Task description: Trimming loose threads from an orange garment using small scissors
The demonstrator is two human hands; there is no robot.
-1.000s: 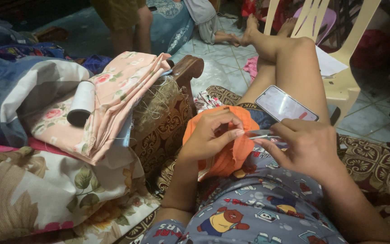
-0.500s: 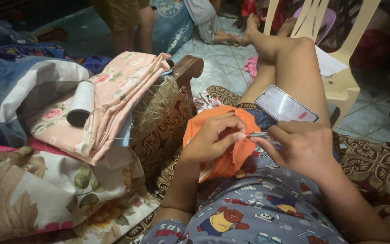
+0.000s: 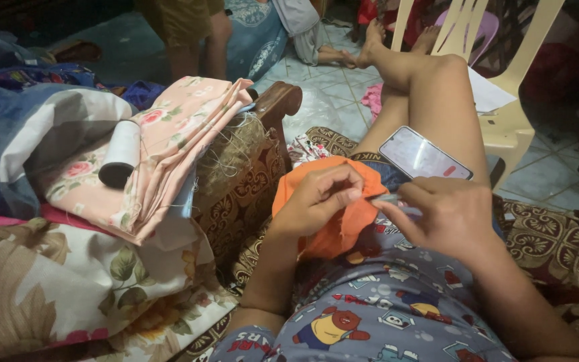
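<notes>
Upholstered armchair (image 3: 236, 181): patterned brown, wooden arm end; you sit in it with your legs stretched toward the tiled floor (image 3: 333, 100).

Bedding pile (image 3: 48, 268): floral sheets and a blue quilt, heaped to your left.

Folded pink floral cloth (image 3: 182, 134): draped over the chair arm, loose threads hanging at its edge; a white thread spool (image 3: 120, 153) lies on it.

Cream plastic chair (image 3: 504, 100): stands just beyond your right knee and limits room on that side.

Orange fabric (image 3: 330, 228): bunched on your lap. Judged soft, light and limp; it will slump unless pinched close to the worked edge.

Phone (image 3: 425, 155): rests on your thigh, just above your hands; judged smooth and liable to slide.

Left hand (image 3: 316, 201): grip pinched closed on the orange fabric's upper fold.

Right hand (image 3: 447, 214): grip closed on a small slim metallic tool (image 3: 390, 199), its tip at the fabric; kind too small to tell.

Open room: mostly forward, over your lap.
</notes>
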